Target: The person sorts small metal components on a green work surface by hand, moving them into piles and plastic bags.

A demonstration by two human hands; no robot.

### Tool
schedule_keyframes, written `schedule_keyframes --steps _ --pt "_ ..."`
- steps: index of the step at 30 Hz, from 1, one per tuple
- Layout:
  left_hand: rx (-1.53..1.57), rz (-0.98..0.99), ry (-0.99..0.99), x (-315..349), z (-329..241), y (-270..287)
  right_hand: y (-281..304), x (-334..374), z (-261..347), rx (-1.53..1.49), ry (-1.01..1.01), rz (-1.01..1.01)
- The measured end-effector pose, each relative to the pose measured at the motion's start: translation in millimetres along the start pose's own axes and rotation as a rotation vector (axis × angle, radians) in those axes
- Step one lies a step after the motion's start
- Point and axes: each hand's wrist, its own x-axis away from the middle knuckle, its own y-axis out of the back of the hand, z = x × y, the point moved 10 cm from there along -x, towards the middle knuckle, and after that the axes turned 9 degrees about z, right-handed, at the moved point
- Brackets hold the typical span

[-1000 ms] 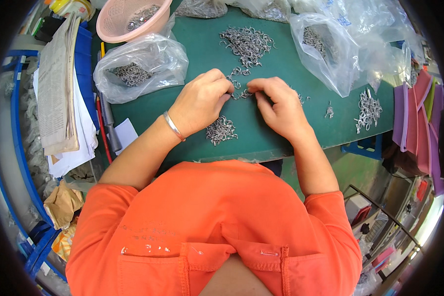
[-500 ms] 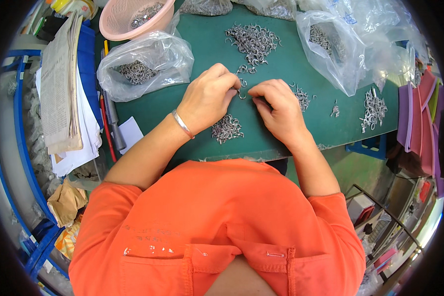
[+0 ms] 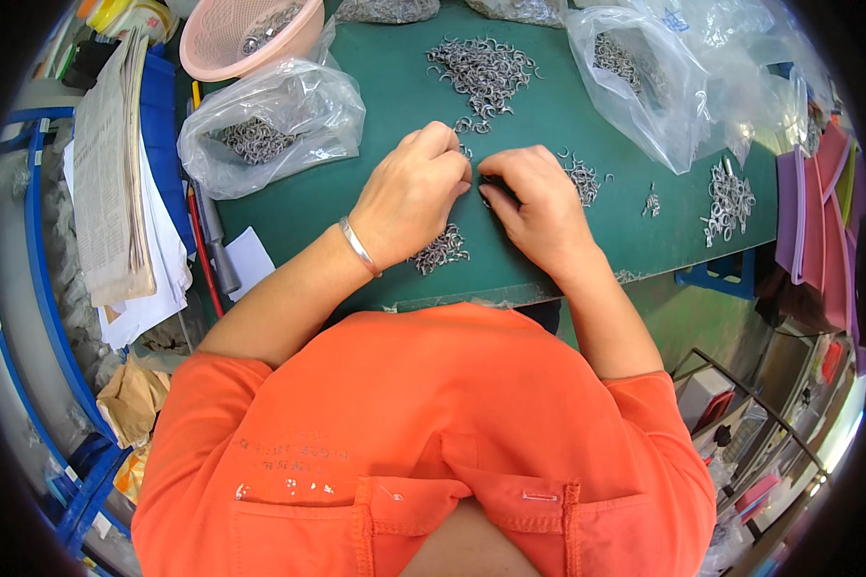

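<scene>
My left hand [image 3: 416, 197] is closed in a pinch over the green table, wearing a silver bangle at the wrist. Whatever its fingertips hold is hidden. Just across a narrow gap, my right hand [image 3: 541, 204] has its thumb and fingers curled together, with a tiny dark bit at the tips too small to name. Beyond the hands lies a big heap of small curved metal hooks [image 3: 484, 75], trailing toward my left fingertips. A nearer pile of metal pieces [image 3: 441, 252] is partly covered by my left wrist. Another small pile [image 3: 581, 180] lies beside my right hand.
Clear plastic bags [image 3: 298, 120] [image 3: 645, 96] holding metal pieces lie at left and right. A pink basket [image 3: 250, 43] stands far left, above newspapers [image 3: 115, 183] and a red pen [image 3: 205, 255]. Linked metal parts [image 3: 730, 204] and a tiny cluster [image 3: 652, 202] lie right.
My hands have drawn slightly closer together. The curved hook seen at my left fingertips is now out of sight. The whole view has shifted a little.
</scene>
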Motion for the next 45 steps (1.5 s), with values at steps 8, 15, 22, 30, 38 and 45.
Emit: schedule_keyframes --steps 8,15,22,30,38,45 --pt "0.014 0.043 -0.038 9 -4 -3 20 5 -16 -0.114 -0.12 -0.115" --pt "0.047 -0.028 -0.014 4 0 11 17 27 -12 -0.131 -0.109 -0.011" --pt "-0.026 0.08 -0.018 3 -5 -2 23 14 -16 0.015 -0.11 -0.081" --pt "-0.055 0.051 -0.027 2 -9 -7 24 19 -24 -0.087 -0.185 -0.07" --pt "-0.264 0.07 -0.11 -24 -19 -31 40 27 -27 -0.045 -0.212 -0.104" --pt "-0.126 0.169 -0.093 -16 -16 -30 45 29 -27 -0.082 -0.195 -0.145"
